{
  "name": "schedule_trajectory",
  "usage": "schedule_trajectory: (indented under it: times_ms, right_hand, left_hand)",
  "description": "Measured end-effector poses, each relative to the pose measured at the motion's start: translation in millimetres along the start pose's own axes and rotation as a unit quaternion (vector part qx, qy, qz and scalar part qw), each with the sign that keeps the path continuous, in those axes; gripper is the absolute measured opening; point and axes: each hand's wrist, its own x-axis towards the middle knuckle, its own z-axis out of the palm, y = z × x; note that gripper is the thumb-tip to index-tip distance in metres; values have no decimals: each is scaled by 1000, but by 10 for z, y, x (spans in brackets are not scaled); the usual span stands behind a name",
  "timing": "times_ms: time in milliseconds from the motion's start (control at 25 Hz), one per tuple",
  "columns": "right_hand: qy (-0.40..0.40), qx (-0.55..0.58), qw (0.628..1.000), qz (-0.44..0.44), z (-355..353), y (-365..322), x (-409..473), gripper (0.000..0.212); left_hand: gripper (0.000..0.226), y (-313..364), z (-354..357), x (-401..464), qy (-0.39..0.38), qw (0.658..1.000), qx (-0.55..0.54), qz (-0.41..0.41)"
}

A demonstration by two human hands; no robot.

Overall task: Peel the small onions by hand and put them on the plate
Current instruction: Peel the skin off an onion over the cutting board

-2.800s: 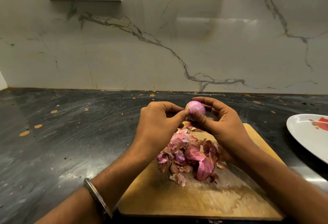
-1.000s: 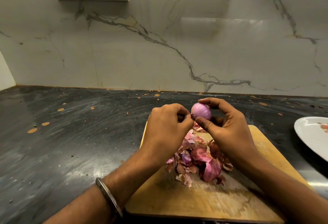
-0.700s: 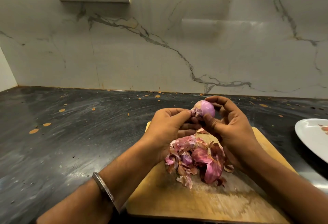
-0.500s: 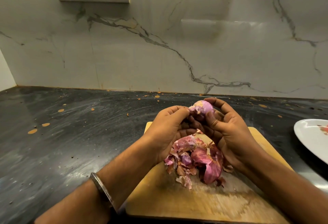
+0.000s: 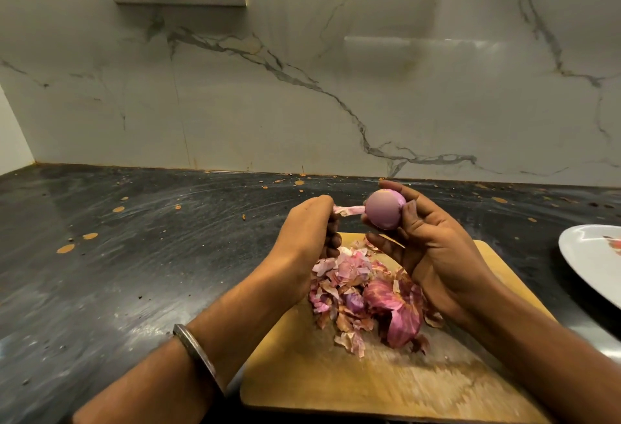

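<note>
Stripping skin from a small onion over the cutting board

The right hand (image 5: 433, 249) is pinching the onion (image 5: 383, 209) aloft while the left hand (image 5: 307, 232) is gripping a skin strip (image 5: 349, 210), so scraps are dropping onto the peel pile (image 5: 366, 296).

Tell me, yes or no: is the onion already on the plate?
No, the onion is held above the board in the right hand, well left of the plate.

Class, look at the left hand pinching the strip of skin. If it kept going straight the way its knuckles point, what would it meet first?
Probably the onion: the left hand points right along the peel strip towards it, held in the right hand. Depth is hard to judge here.
</note>
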Motion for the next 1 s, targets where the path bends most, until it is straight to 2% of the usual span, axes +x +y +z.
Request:
schedule_trajectory:
  times_ms: [80, 280, 440, 560, 640, 720, 800, 880, 1000]
  right_hand:
    - [10, 13, 1000, 9, 4, 5, -3, 33]
    - [22, 39, 998, 34, 7, 7, -31, 44]
    - [13, 57, 998, 20, 15, -25, -24, 45]
    - [17, 33, 999, 19, -3, -39, -18, 42]
    - [6, 7, 999, 31, 1, -23, -25, 42]
    - [-10, -19, 999, 42, 16, -5, -26, 45]
    - [-17, -53, 998, 36, 17, 2, -21, 43]
    - [-12, -66, 997, 28, 12, 1, -12, 41]
    - [9, -63, 998, 20, 4, 2, -12, 43]
  left_hand:
    - [23, -7, 4, 2, 4, 999, 22, 30]
    - [20, -43, 0, 22, 26, 1000, 7, 6]
    - [21, -78, 14, 27, 29, 999, 19, 38]
    - [19, -37, 24, 26, 7, 994, -86, 60]
    - [18, 1, 19, 15, -37, 983, -175, 49]
    - [17, 18, 29, -9, -45, 976, -210, 23]
    - [19, 1, 48, -13, -18, 990, -135, 22]
    - [28, -40, 51, -6, 15, 998, 0, 57]
    - [41, -64, 37, -24, 32, 981, 131, 137]
